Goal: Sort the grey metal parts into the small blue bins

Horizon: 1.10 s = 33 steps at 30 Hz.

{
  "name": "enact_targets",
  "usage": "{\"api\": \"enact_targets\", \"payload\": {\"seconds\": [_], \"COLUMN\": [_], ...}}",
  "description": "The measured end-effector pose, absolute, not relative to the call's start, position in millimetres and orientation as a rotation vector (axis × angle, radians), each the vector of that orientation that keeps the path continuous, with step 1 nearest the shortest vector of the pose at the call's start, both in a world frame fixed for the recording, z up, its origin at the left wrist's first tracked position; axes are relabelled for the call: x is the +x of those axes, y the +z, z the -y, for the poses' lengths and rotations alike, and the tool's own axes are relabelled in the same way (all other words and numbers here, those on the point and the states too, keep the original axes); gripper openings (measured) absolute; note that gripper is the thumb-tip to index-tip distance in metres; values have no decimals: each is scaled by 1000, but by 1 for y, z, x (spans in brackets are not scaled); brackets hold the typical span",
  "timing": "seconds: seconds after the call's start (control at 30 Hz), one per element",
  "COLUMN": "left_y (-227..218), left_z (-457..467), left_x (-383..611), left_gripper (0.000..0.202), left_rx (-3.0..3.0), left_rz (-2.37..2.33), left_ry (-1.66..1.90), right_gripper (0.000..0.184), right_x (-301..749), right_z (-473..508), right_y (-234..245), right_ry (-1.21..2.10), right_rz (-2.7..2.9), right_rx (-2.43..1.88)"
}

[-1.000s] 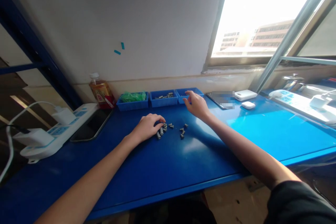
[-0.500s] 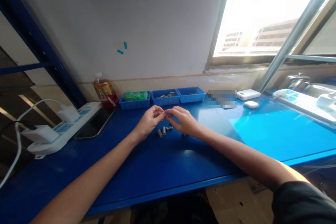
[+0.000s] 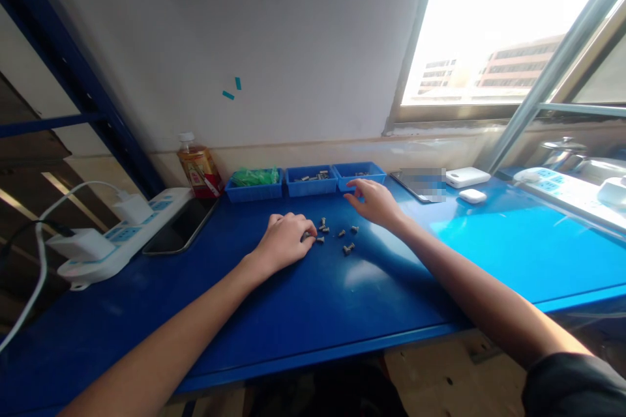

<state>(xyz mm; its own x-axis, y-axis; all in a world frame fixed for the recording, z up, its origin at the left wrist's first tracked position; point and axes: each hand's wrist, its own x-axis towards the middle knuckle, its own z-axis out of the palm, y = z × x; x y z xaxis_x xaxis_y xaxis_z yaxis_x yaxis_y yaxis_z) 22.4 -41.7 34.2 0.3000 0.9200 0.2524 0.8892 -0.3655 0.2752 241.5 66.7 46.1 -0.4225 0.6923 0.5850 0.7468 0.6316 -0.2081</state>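
My left hand [image 3: 287, 241] rests low on the blue table, its fingers curled round a small metal cylinder [image 3: 306, 236] that shows between thumb and forefinger. More of what lies under that palm is hidden. Several short metal screws [image 3: 348, 248] are scattered just right of those fingers, a few of them touching or close together. Above and right of the screws, my right hand [image 3: 374, 201] hovers before the right-hand blue bin [image 3: 346, 186]. Its thumb and forefinger are apart, with nothing visible between them.
Along the wall stand a blue bin [image 3: 254, 193] with green plastic and a blue bin [image 3: 313, 190] of metal cylinders. A bottle [image 3: 198, 169], a dark phone [image 3: 180, 228] and a power strip [image 3: 98, 260] are left. White cases [image 3: 468, 176] and a flat device [image 3: 415, 186] lie right.
My hands, which met above the table, have moved apart. The left came down onto the metal cylinders; the right went right and up toward the right-hand bin. More screws show on the table.
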Motion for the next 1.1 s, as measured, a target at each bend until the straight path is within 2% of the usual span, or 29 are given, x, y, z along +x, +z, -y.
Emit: {"api": "enact_targets", "payload": {"seconds": [0.17, 0.33, 0.5, 0.57, 0.67, 0.77, 0.87, 1.0, 1.1], "left_y": [34, 36, 35, 33, 30, 27, 26, 29, 32], "left_z": [34, 33, 39, 42, 46, 45, 39, 33, 33], "left_x": [20, 24, 30, 32, 34, 36, 35, 30, 30], "left_gripper": [16, 37, 35, 30, 19, 13, 11, 32, 46], "left_rx": [2085, 1458, 1682, 2009, 2410, 2479, 2212, 1552, 1334], "left_rz": [-1553, -1167, -1315, -1476, -1573, -1549, -1509, -1269, -1133], "left_ry": [976, 1254, 1160, 993, 704, 639, 854, 1243, 1297], "right_gripper": [24, 16, 17, 18, 32, 27, 22, 25, 17], "right_x": [215, 197, 205, 212, 224, 232, 227, 210, 202], "right_z": [-28, -9, -30, -49, -68, -59, -33, -11, -9], "right_y": [32, 31, 51, 62, 65, 51, 38, 35, 34], "right_ry": [39, -25, -265, -328, -317, -159, 22, 43, -48], "right_rz": [2365, 2311, 2199, 2092, 2041, 2228, 2373, 2391, 2344], "right_rx": [-666, -497, -631, -864, -1138, -1028, -749, -516, -475]}}
